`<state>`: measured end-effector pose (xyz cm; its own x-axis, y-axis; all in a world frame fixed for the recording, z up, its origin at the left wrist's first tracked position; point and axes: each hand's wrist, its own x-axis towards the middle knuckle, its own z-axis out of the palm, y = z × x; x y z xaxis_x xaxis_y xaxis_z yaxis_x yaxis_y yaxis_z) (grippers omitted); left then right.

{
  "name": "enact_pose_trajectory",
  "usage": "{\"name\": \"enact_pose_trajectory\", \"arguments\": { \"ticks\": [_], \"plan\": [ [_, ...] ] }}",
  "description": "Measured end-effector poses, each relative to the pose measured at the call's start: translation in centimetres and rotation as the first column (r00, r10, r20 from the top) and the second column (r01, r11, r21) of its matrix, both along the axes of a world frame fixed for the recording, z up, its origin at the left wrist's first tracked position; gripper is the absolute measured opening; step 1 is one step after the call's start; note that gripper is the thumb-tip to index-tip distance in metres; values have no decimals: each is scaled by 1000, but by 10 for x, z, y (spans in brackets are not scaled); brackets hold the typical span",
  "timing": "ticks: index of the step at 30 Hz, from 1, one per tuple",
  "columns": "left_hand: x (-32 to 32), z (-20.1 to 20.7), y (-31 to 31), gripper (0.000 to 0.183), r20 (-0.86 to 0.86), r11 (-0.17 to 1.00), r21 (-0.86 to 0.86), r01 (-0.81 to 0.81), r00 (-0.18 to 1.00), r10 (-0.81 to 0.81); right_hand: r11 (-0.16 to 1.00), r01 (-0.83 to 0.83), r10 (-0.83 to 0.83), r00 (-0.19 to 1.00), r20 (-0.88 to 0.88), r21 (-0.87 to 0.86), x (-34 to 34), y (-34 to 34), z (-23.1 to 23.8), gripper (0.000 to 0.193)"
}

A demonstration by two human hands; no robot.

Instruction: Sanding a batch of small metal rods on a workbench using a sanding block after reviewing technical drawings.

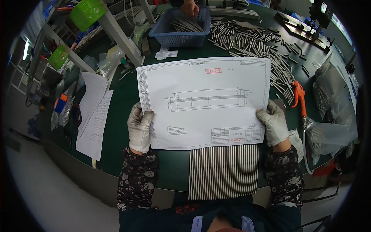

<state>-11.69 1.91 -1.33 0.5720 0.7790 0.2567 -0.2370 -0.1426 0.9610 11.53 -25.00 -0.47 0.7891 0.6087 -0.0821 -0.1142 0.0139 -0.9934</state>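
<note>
A large white sheet with a technical line drawing (pixel 205 102) is held up over the green table (pixel 123 96). My left hand (pixel 140 127), in a grey-white glove, grips its lower left edge. My right hand (pixel 274 123), gloved the same way, grips the lower right edge. Just below the sheet, a neat row of thin metal rods (pixel 223 172) lies side by side at the table's front edge, partly hidden by the paper.
Loose metal rods (pixel 251 42) are scattered at the back right. A blue basket (pixel 181 27) holds more rods, another person's hand (pixel 189 7) above it. An orange air blow gun (pixel 298 94), plastic bags (pixel 328 135) and paper sheets (pixel 92 116) lie around.
</note>
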Motion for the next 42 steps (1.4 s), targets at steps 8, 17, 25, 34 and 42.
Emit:
{"name": "enact_pose_trajectory", "arguments": {
  "ticks": [8,17,25,34,42],
  "plan": [
    [-1,1,-1,25,30,1000,2,-18,999,18,1000,-4,4,1000,-9,-2,-1,-1,2,40],
    [-4,-3,3,25,37,1000,30,-7,999,6,1000,-7,7,1000,-8,-10,-2,1,3,38],
    [-4,-8,5,24,45,998,57,-9,999,6,1000,10,-10,1000,29,-4,-2,-1,0,36],
    [-4,-7,6,22,57,998,55,-13,998,10,1000,2,-2,1000,12,-4,-3,1,2,39],
    [-4,-7,7,23,32,995,94,-32,999,29,999,-14,14,1000,-5,-29,-3,-1,6,39]
  ]
}}
